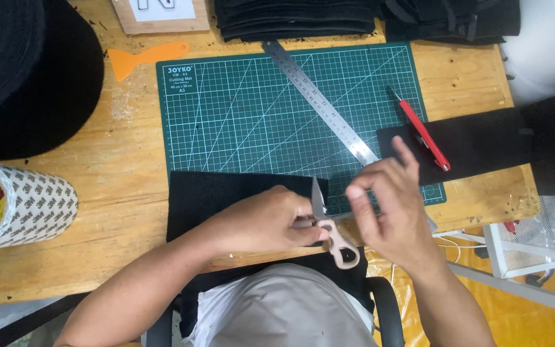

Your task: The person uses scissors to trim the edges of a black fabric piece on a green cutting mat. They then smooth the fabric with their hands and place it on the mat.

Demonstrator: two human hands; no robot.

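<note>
A craft or sewing workshop: a wooden worktable carries a green gridded cutting mat, a steel ruler, a red utility knife, stacked black fabric and a big tape roll

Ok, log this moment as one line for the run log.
left hand: holds scissors, blades up | right hand: fingers by the blades | black felt sheet: under left hand | ruler, red knife: lying untouched
</note>
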